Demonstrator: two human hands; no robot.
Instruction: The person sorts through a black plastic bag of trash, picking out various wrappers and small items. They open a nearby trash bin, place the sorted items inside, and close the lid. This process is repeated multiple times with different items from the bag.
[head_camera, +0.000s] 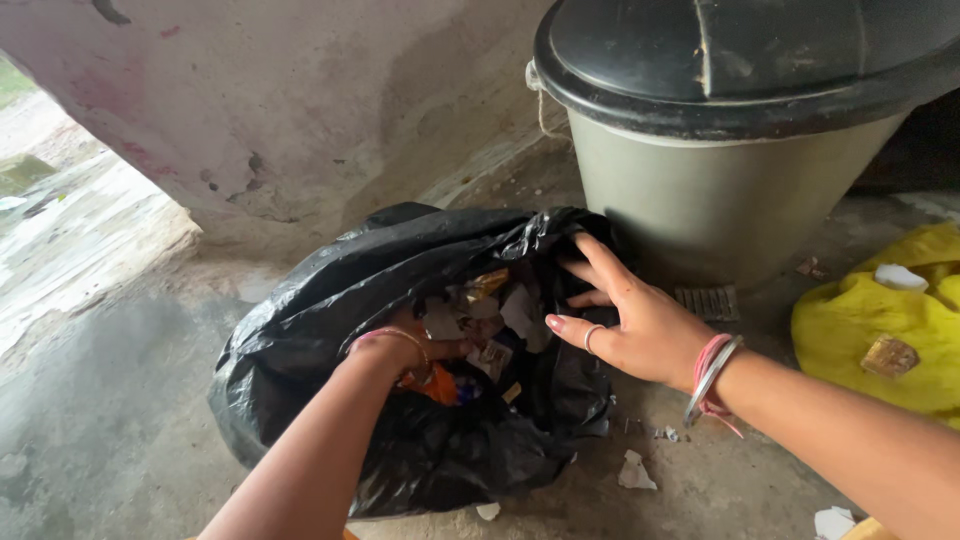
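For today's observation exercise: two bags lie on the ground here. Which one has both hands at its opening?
The black bag left of the lidded bin. The left hand reaches inside it; the right hand is at its rim. The yellow bag lies untouched.

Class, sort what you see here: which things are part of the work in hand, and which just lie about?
In hand: black rubbish bag; scraps inside it; left hand reaching in; right hand at its rim.

Lying about: lidded bin; yellow bag; paper scraps on the floor.

crumpled white and orange wrappers (490, 335) fill the open black bag (300, 330); a brown packet (889, 356) lies on yellow plastic (860, 330).
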